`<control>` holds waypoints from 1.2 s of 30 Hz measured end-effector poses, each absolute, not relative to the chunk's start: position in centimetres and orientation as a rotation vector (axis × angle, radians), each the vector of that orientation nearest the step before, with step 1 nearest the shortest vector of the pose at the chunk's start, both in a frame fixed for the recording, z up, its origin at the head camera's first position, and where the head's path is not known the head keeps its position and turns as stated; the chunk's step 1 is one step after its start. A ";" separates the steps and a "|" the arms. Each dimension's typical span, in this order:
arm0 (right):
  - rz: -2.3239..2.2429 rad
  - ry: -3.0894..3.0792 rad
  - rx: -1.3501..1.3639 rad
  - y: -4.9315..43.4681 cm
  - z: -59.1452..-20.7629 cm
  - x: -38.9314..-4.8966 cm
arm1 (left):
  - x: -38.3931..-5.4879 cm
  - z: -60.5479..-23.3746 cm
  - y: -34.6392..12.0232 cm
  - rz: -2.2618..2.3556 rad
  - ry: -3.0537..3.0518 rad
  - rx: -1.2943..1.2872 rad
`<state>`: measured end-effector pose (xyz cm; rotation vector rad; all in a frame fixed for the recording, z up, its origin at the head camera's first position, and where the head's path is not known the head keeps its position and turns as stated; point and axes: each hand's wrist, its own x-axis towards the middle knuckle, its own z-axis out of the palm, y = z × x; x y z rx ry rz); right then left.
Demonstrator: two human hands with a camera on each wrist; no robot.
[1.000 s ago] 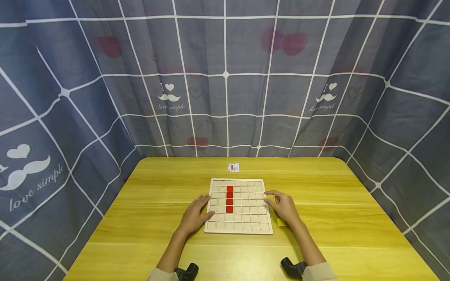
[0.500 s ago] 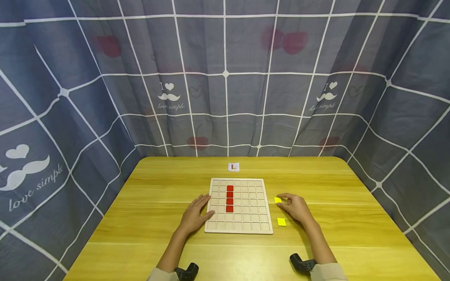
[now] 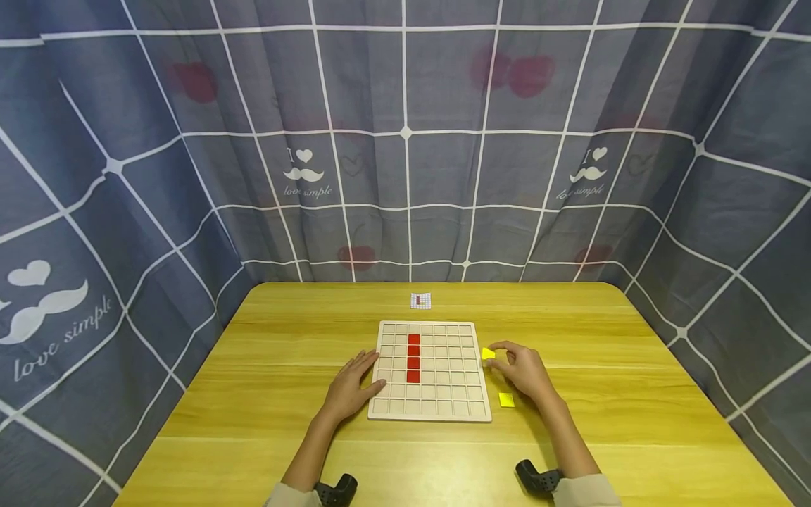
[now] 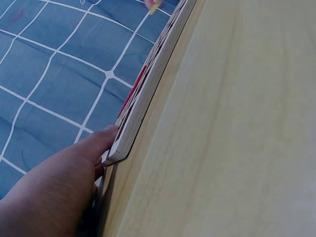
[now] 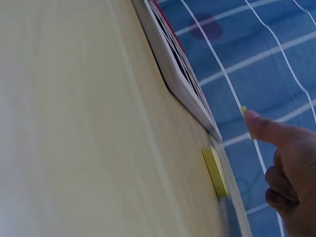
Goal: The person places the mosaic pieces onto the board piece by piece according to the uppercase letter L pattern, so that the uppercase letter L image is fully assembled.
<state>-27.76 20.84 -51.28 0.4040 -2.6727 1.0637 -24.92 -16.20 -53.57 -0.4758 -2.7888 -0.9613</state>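
A pale square grid board (image 3: pixel 442 408) lies on the table, with several red square tiles (image 3: pixel 413 358) in a column left of its middle. My left hand (image 3: pixel 347 389) rests at the board's left edge, fingers extended and thumb over the rim; the left wrist view shows that thumb (image 4: pixel 101 140) near the board's corner. Just off the right edge, my right hand (image 3: pixel 524 367) pinches a yellow square tile (image 3: pixel 488 353) between thumb and fingers. In the right wrist view the thumb mostly hides this tile. A second yellow tile (image 3: pixel 506 400) lies on the table below that hand.
Beyond the board, a small card (image 3: pixel 421 301) printed with a grid and coloured squares lies on the wooden table (image 3: pixel 304 317). Dark curtains (image 3: pixel 437 176) with white lines surround the table at the back and sides. Black devices are strapped at both wrists.
My right hand first drew away to the right to a yellow tile beside the board, then took it and came back left towards the board's edge. The left hand stayed still.
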 end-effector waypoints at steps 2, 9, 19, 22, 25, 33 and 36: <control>1.074 -2.658 0.446 19.8 -51.0 -27.6 | -24.9 -53.6 -16.2 -0.968 -2.787 -0.473; 1.070 -2.633 0.628 15.6 -50.8 -27.0 | -24.8 -53.6 -16.2 -0.971 -2.782 -0.472; 1.024 -2.672 0.725 11.4 -51.8 -27.0 | -24.9 -53.6 -16.2 -0.976 -2.773 -0.477; 1.005 -2.701 0.723 11.0 -52.2 -27.0 | -24.9 -53.6 -16.2 -0.981 -2.768 -0.486; 0.986 -2.723 0.721 10.8 -52.5 -27.0 | -24.9 -53.7 -16.2 -0.982 -2.772 -0.491; 0.948 -2.733 0.726 10.7 -52.7 -27.0 | -24.9 -53.7 -16.2 -0.987 -2.772 -0.481; 0.945 -2.727 0.734 10.7 -52.6 -27.0 | -24.9 -53.7 -16.2 -0.988 -2.772 -0.483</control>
